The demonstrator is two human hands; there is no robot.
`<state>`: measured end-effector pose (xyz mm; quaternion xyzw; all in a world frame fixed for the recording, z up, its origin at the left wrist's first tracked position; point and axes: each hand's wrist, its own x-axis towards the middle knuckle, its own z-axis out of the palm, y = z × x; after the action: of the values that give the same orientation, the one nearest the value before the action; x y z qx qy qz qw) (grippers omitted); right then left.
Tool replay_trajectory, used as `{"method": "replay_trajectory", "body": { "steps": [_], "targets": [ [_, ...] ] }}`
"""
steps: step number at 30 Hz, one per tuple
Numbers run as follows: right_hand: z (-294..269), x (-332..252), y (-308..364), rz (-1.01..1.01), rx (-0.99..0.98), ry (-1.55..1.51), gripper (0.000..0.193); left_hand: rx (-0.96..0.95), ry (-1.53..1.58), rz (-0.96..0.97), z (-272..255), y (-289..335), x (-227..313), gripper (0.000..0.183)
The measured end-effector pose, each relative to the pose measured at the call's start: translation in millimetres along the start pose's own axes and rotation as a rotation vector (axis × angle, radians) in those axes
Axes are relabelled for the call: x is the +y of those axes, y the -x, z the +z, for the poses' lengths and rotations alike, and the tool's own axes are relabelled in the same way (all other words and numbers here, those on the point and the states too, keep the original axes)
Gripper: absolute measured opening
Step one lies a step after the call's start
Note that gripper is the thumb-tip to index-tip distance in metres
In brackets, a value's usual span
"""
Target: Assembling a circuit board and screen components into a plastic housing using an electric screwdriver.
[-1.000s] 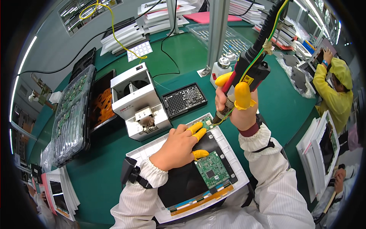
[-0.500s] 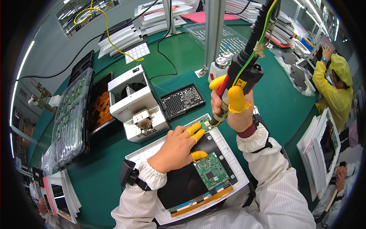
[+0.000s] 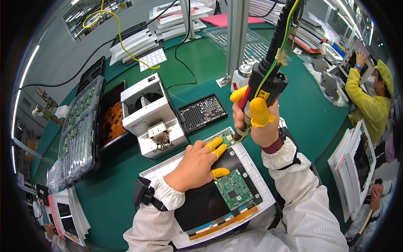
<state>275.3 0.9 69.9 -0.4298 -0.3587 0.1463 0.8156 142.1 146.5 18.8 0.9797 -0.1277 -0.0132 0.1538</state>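
Note:
My right hand (image 3: 264, 122), with yellow finger cots, is wrapped round an electric screwdriver (image 3: 265, 84), black and red, with a green-yellow wire tied along it. Its lower end meets the far edge of a white-framed panel (image 3: 147, 173), close to a small green board (image 3: 228, 137). My left hand (image 3: 194, 166) lies over the panel's black sheet, fingers stretched and apart, with yellow cots on several fingertips. Two fingertips press by the small board; the thumb touches the corner of a larger green circuit board (image 3: 236, 191). The screwdriver's tip is mostly hidden by my fingers and the wire.
Beyond the panel stand a white screw feeder (image 3: 145, 105) and a black tray of screws (image 3: 201, 112). Plastic trays of circuit boards (image 3: 77, 130) are at left. A bottle (image 3: 242, 77) stands by a metal post (image 3: 237, 38). At right are stacked panels (image 3: 352, 168) and a co-worker in yellow (image 3: 369, 107).
My hands and the screwdriver hold nearly the same place on the panel. The whole view has shifted slightly. At right, the co-worker's head has turned.

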Motion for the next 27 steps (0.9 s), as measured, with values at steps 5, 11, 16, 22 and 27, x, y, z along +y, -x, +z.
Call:
{"method": "replay_trajectory", "body": {
  "steps": [5, 11, 16, 22, 27],
  "targets": [
    [0, -2, 0, -0.005, -0.017, 0.004, 0.019, -0.071, -0.023, -0.014, -6, -4, 2, 0.057],
    [1, 3, 1, -0.011, 0.000, 0.019, 0.020, 0.003, 0.008, 0.010, -2, -2, 2, 0.056],
    [1, 1, 1, 0.001, -0.002, 0.018, 0.020, -0.033, -0.008, 0.002, -2, -3, 1, 0.057],
    [-3, 2, 7, 0.002, -0.018, 0.020, 0.022, 0.145, 0.041, 0.044, 5, -1, -1, 0.036],
    [-7, 3, 10, 0.004, -0.072, 0.063, 0.035, 0.050, 0.009, 0.025, 0, -3, 0, 0.047]
  ]
}}
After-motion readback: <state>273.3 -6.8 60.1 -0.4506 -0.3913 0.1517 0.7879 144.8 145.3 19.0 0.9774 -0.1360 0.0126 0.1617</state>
